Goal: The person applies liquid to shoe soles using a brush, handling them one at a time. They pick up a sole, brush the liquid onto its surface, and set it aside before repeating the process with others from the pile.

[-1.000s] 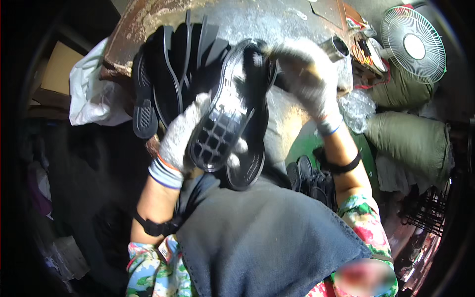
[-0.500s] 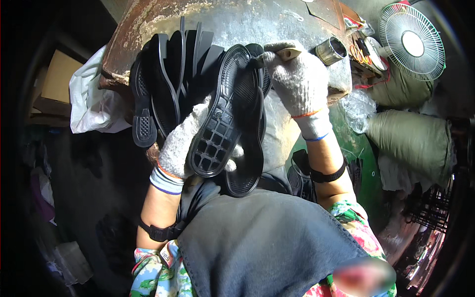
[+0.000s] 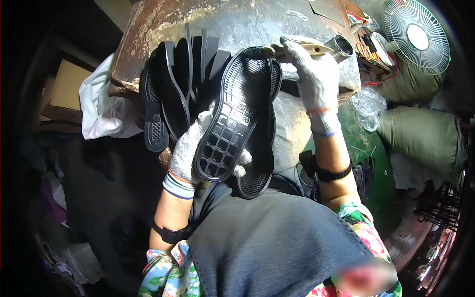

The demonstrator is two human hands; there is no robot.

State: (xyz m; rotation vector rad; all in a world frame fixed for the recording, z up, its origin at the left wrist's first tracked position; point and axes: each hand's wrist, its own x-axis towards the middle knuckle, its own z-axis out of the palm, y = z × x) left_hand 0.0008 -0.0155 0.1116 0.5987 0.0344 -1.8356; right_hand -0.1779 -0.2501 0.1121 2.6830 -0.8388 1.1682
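My left hand (image 3: pixel 189 148), in a white knitted glove, grips a black shoe sole (image 3: pixel 223 141) with a raised rim and a grid of hollows in its heel. Its fingertips show past the sole's right edge. Behind that one, a second black sole (image 3: pixel 260 173) hangs lower, partly covered. My gloved right hand (image 3: pixel 319 81) is closed around a brush with a flat, light wooden handle (image 3: pixel 316 48). The brush's dark tip touches or nearly touches the toe rim of the front sole. Several more black soles (image 3: pixel 170 74) stand fanned out at the table edge, left of my left hand.
A metal can (image 3: pixel 340 48) stands on the worn table (image 3: pixel 247 22), just beyond my right hand. Right of it are a white fan (image 3: pixel 417 37) and stuffed olive sacks (image 3: pixel 420 131). A white bag (image 3: pixel 106 106) and a cardboard box (image 3: pixel 64 91) lie to the left.
My right hand has turned, so more of the brush handle shows, and the tip has moved along the toe rim. The whole view has shifted slightly; the left hand keeps its hold.
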